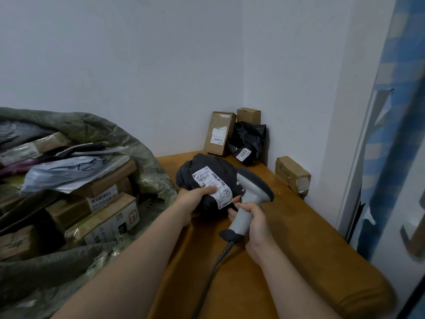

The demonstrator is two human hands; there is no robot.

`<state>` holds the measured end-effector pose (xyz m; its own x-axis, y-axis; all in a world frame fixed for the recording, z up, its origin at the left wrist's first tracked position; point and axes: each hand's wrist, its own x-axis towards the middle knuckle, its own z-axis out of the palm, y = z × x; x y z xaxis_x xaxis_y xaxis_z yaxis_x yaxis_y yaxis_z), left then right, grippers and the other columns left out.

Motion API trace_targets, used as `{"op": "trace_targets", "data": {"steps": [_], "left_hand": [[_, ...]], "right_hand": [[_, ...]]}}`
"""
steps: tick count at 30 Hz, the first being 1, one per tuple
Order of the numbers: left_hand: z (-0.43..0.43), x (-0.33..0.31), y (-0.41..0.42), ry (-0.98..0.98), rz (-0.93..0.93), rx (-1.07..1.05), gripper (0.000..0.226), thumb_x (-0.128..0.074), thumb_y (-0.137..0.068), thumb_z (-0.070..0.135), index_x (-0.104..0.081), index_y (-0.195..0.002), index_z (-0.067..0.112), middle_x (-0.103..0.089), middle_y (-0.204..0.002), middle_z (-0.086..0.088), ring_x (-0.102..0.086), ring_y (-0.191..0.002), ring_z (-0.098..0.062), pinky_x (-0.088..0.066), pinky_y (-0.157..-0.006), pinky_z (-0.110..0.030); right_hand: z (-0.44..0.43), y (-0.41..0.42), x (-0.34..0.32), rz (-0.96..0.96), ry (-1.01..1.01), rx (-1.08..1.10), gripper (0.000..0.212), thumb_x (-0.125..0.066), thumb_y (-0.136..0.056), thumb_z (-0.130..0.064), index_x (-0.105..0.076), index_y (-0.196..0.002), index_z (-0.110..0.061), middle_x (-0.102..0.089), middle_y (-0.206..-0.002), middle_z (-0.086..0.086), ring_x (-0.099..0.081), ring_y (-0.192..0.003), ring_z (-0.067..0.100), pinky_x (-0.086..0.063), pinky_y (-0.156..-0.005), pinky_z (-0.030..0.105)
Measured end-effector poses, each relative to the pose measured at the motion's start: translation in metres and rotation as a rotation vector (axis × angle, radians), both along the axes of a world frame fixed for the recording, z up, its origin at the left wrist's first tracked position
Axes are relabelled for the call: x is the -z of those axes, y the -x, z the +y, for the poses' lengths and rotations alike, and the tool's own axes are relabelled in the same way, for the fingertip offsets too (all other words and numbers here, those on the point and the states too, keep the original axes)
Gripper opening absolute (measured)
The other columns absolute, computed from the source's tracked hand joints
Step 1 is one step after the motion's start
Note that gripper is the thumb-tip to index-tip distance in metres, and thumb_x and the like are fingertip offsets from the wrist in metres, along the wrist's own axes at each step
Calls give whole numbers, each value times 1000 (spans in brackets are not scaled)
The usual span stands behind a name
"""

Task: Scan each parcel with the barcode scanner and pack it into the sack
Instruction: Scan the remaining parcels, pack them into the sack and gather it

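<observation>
On the far left the sack (96, 132) gapes open, already stuffed with boxes and flat mailers, its rim slumped just beside the left edge of the table (299, 238). Moving right, the left hand (195, 199) is closed on the near edge of a dark parcel (204, 171), thumb pressed onto the corner of its white label (212, 186), with the parcel resting on the table and tipped label-up. Just right of it, the right hand (255, 224) is wrapped firmly round the grip of the scanner (250, 194), whose head points leftward at the label from very close; its cord trails down toward the near edge.

The scan looks to be the step in hand. To do it well, I'd say the thumb should slide clear of the printed bars, the soft wrapper be pulled taut so the label lies flat, and the scanner backed off a touch and angled so glare doesn't wash out the code.

Further right, against the far corner, wait two boxes (219, 133), a black bag (249, 139) with a sticker, and a taped box (292, 174) by the wall.
</observation>
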<state>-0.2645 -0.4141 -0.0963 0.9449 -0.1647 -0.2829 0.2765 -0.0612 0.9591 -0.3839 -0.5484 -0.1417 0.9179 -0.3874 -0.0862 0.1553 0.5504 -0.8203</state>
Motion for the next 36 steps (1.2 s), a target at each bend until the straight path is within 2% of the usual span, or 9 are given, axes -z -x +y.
{"op": "trace_targets", "data": {"steps": [3,7,10,12,14,19,28,32,36], "left_hand": [[6,-6,4,-35,-164,-44,47,-91,-78,16,-70,-120,14,-75,-115,-6,-73,-101,-27,-61,-84,-44],[19,-20,10,-94,-374,-52,42,-85,-85,27,-71,-123,17,-76,-117,-2,-73,-105,-24,-59,-95,-50],[36,-33,15,-217,-540,-48,38,-77,-91,43,-74,-119,17,-77,-113,2,-73,-104,-20,-59,-94,-46],[50,-43,15,-288,-605,-72,52,-67,-92,60,-74,-106,11,-78,-103,-6,-74,-94,-24,-60,-86,-48],[64,-49,11,-358,-632,-98,76,-57,-88,74,-68,-91,-2,-74,-90,-20,-72,-80,-31,-55,-71,-49],[94,-63,20,-522,-681,-157,64,-39,-103,64,-41,-65,12,-50,-64,-4,-51,-61,-25,-31,-55,-39],[121,-63,35,-608,-751,-204,62,-29,-106,62,-46,-67,17,-61,-78,-9,-61,-80,-33,-37,-67,-39],[128,-64,37,-616,-754,-208,64,-27,-105,64,-57,-78,15,-68,-93,-13,-64,-89,-34,-50,-80,-46],[131,-65,40,-605,-768,-210,62,-27,-105,64,-50,-72,16,-63,-85,-11,-62,-87,-35,-44,-74,-43]], "right_hand": [[2,-1,1,-22,26,-25,65,-66,-67,-28,-63,-128,-5,-70,-126,14,-72,-111,24,-57,-83,27],[7,6,-6,-84,126,-67,47,-60,-75,-23,-65,-119,-7,-73,-124,9,-74,-108,29,-56,-97,46],[15,20,-18,-127,155,-168,34,-54,-93,-13,-61,-126,-9,-75,-117,14,-74,-92,37,-60,-80,47],[21,28,-24,-137,168,-197,34,-48,-96,-4,-60,-128,-9,-76,-106,21,-70,-74,33,-60,-67,42],[27,34,-32,-148,191,-197,35,-52,-93,-3,-61,-127,-8,-72,-90,23,-63,-61,28,-55,-57,37],[39,48,-62,-196,341,-252,47,-63,-72,-15,-66,-118,-7,-59,-70,19,-49,-48,25,-46,-48,32],[69,59,-95,-218,466,-358,45,-60,-71,-14,-55,-113,2,-55,-60,17,-44,-41,25,-41,-44,29],[74,62,-98,-217,478,-352,40,-59,-71,-14,-56,-108,-1,-55,-59,16,-44,-40,25,-40,-42,28],[74,63,-99,-216,496,-344,39,-59,-71,-14,-56,-107,-1,-55,-58,16,-44,-39,24,-40,-42,28]]}}
